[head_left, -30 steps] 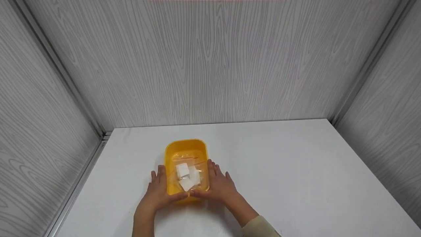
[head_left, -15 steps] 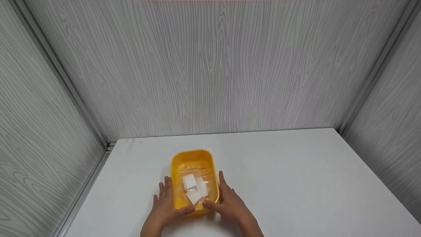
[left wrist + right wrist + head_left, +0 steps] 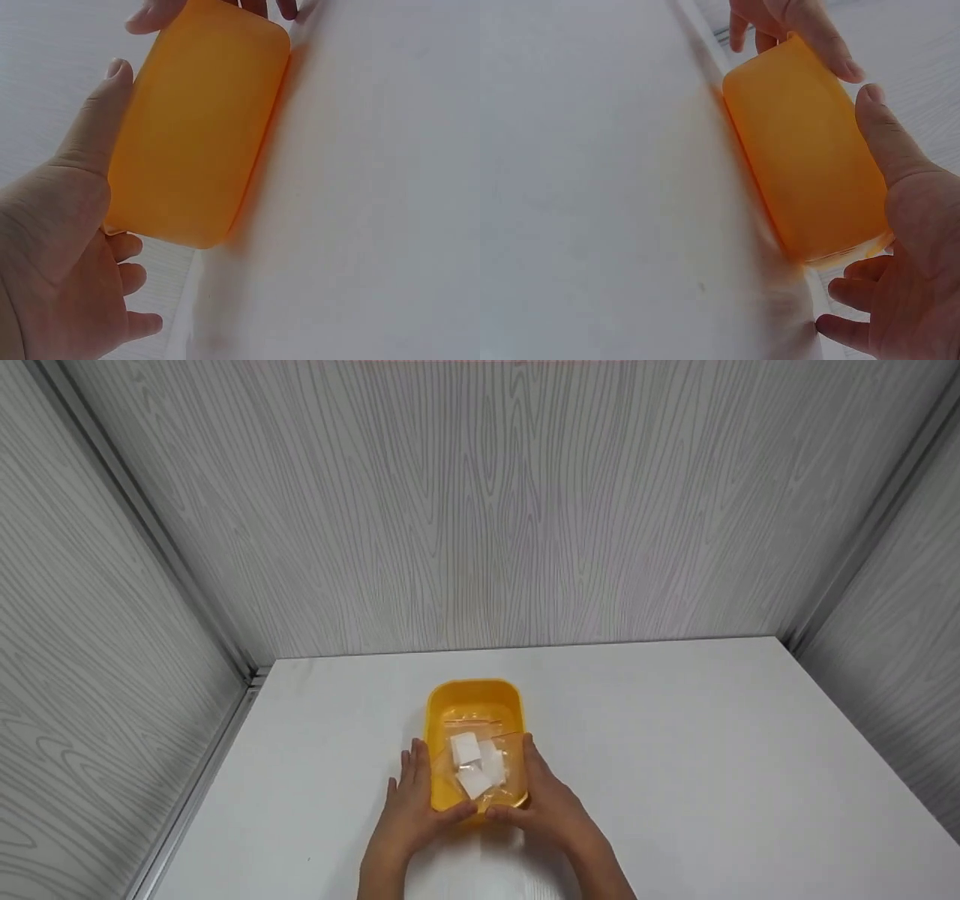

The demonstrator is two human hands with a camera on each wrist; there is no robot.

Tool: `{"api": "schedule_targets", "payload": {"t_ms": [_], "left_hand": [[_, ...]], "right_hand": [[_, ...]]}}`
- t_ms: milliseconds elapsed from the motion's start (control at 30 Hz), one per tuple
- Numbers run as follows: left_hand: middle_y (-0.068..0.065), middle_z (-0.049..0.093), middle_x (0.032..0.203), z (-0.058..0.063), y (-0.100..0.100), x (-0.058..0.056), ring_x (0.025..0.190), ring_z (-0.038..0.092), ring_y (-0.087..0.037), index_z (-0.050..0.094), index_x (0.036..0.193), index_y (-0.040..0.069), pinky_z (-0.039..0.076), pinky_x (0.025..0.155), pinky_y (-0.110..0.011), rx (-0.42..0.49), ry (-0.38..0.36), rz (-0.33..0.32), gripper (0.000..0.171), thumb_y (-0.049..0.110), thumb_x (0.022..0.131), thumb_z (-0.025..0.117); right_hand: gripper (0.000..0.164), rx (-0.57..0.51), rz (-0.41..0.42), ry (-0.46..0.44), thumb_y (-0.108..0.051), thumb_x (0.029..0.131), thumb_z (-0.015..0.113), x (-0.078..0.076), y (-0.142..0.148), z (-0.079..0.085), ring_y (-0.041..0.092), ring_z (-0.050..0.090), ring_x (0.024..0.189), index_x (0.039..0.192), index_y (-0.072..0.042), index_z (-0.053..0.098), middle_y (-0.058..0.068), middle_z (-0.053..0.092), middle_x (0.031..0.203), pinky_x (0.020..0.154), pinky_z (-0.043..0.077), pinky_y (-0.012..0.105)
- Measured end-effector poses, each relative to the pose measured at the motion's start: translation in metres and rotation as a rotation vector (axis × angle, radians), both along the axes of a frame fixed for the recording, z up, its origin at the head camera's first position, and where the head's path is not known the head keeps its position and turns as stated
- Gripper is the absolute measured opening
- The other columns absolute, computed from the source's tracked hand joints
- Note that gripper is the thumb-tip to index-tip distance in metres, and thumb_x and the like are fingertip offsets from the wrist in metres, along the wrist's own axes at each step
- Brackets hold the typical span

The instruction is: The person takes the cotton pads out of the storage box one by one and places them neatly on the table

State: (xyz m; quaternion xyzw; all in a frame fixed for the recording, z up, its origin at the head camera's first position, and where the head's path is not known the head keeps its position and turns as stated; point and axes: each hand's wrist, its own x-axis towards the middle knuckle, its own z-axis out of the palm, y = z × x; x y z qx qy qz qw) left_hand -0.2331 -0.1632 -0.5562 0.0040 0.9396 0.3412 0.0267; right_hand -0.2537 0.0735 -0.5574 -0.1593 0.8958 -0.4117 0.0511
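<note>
A yellow plastic box (image 3: 480, 690) with rounded corners stands on the white table, between both hands. Inside lie clear zip bags (image 3: 516, 746) holding white squarish pieces (image 3: 466, 748). My left hand (image 3: 415, 802) holds the box's near left corner, thumb on the near rim and fingers along the left side. On the near right corner my right hand (image 3: 551, 802) grips likewise, its thumb tip close to the left thumb. Both wrist views show the outer near wall of the box (image 3: 199, 127), with the thumb of each hand (image 3: 892, 142) at its upper edge.
The white table (image 3: 675, 750) extends on both sides of the box. Behind it rises a grey wood-grain panel (image 3: 487, 510). Similar side panels stand at the left (image 3: 97, 660) and right (image 3: 892, 675).
Both hands have shifted the yellow box to the right across the table, with the bags still inside. The right hand's fingers, briefly more spread from the side, now lie against it. The head view shifted slightly.
</note>
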Motion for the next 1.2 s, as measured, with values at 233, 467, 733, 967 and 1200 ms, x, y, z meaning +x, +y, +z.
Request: {"api": "schedule_targets", "payload": {"t_ms": [233,467,733,967,1200], "left_hand": [[-0.013,-0.003,0.168,-0.002,0.005,0.005,0.155,-0.002,-0.033,0.001,0.16,0.005,0.006,0.122,-0.059,-0.058,0.027,-0.002,0.131,0.076,0.073,0.069],[-0.014,-0.003,0.168,-0.003,0.008,0.003,0.154,-0.004,-0.032,0.002,0.16,0.005,0.005,0.123,-0.058,-0.06,0.05,0.009,0.131,0.079,0.073,0.066],[-0.015,-0.004,0.168,-0.009,0.009,0.006,0.154,-0.005,-0.034,0.001,0.16,0.004,0.006,0.122,-0.06,-0.058,0.054,-0.013,0.131,0.077,0.074,0.067],[-0.018,-0.004,0.167,-0.005,0.007,0.009,0.154,-0.004,-0.037,0.001,0.159,0.001,0.008,0.121,-0.062,-0.037,0.059,-0.027,0.13,0.074,0.075,0.068],[-0.016,-0.007,0.167,0.0,0.004,0.005,0.153,-0.007,-0.036,0.0,0.16,0.003,0.004,0.122,-0.059,-0.05,0.043,-0.008,0.131,0.077,0.074,0.067]], "right_hand": [[0.122,0.014,-0.012,0.007,-0.061,0.076,0.077,0.003,0.006,0.0,0.032,0.025,0.15,0.161,-0.009,0.007,0.012,0.015,0.167,0.118,0.029,0.055],[0.112,-0.054,-0.029,0.005,-0.055,0.08,0.077,0.006,0.01,0.004,0.034,0.023,0.151,0.161,-0.008,0.015,0.015,0.019,0.165,0.12,0.024,0.056],[0.106,0.007,-0.064,-0.012,-0.055,0.082,0.075,0.016,0.014,0.005,0.038,0.021,0.151,0.159,-0.005,0.021,0.018,0.019,0.165,0.119,0.023,0.057],[0.08,-0.098,-0.162,0.17,-0.052,0.088,0.071,0.018,0.002,0.017,0.042,0.032,0.146,0.152,-0.014,0.042,0.019,0.032,0.16,0.113,0.031,0.064],[0.054,-0.465,-0.112,0.135,-0.031,0.094,0.07,0.002,-0.021,0.041,0.028,0.05,0.136,0.142,-0.015,0.052,0.006,0.052,0.147,0.112,0.04,0.049]]}}
